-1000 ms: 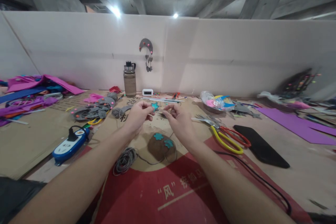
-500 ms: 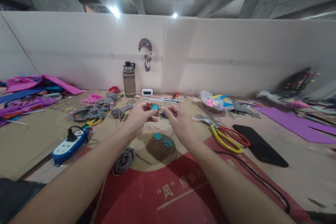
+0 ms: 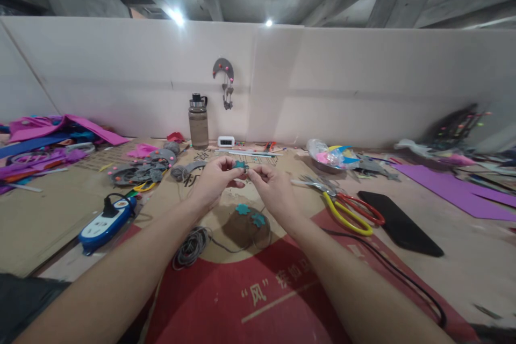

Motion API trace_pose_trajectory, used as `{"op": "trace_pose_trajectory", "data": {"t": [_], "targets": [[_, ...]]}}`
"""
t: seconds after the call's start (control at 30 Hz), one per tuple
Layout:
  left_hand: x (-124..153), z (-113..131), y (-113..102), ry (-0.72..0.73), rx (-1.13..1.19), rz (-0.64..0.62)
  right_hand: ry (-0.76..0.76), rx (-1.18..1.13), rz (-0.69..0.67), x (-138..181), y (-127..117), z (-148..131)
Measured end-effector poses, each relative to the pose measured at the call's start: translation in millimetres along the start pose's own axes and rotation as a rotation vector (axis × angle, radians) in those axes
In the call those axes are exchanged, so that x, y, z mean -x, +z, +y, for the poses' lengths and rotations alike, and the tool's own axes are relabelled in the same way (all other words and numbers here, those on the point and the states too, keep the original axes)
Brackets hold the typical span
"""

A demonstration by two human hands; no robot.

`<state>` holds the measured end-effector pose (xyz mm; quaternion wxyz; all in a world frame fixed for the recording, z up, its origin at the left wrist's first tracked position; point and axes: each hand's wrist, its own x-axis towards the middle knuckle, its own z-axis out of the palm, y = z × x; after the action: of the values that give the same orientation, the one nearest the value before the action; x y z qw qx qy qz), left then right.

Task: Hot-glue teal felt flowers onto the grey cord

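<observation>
My left hand (image 3: 215, 181) pinches a small teal star-shaped piece (image 3: 239, 164) between thumb and fingers, above the middle of the table. Close against its right edge is my right hand (image 3: 273, 185), thumb and fingertips pressed together. What those fingertips hold, if anything, is too small to make out. In the shadow below the hands lie two more teal pieces, a star (image 3: 242, 209) and a similar one (image 3: 258, 219). A loose coil of grey yarn (image 3: 192, 247) rests left of them, with a strand running toward the pieces.
Scissors with red and yellow handles (image 3: 346, 215) and a black phone (image 3: 399, 223) lie to the right. A blue-and-white power strip (image 3: 107, 226) is at left. Behind stand a bottle (image 3: 198, 123) and a small white clock (image 3: 226, 142). Purple felt (image 3: 455, 191) lies far right.
My right hand has moved slightly left, its fingertips now meeting the star's edge. The star has tilted and shows less of its face. My left hand stays almost in place.
</observation>
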<state>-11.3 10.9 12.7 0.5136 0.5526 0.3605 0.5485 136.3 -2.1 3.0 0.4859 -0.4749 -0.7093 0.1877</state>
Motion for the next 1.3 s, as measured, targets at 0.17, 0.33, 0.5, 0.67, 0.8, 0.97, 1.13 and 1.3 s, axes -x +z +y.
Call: {"op": "trace_pose_trajectory", "data": {"t": [0.17,0.33,0.5,0.67,0.8,0.97,1.13,1.3], "targets": [[0,-1,2,0.037,-0.074,0.035,0.015,-0.108,-0.011,0,0,-1],[1,-1,4,0.041,-0.090,0.023,0.026,-0.134,-0.027,-1,1,1],[2,0,5,0.029,-0.124,-0.002,0.005,-0.124,-0.021,-1,3,4],[1,-4,4,0.068,-0.159,0.040,0.008,-0.172,-0.020,-1,4,4],[2,-6,5,0.104,-0.190,0.069,0.032,-0.207,-0.026,-3,5,5],[3,-6,7,0.164,-0.243,0.049,0.036,-0.271,-0.049,-5,7,8],[4,-5,8,0.168,-0.282,0.049,0.069,-0.320,-0.051,-6,8,10],[7,1,10,0.153,-0.332,0.035,0.057,-0.309,-0.060,-6,8,9]]}}
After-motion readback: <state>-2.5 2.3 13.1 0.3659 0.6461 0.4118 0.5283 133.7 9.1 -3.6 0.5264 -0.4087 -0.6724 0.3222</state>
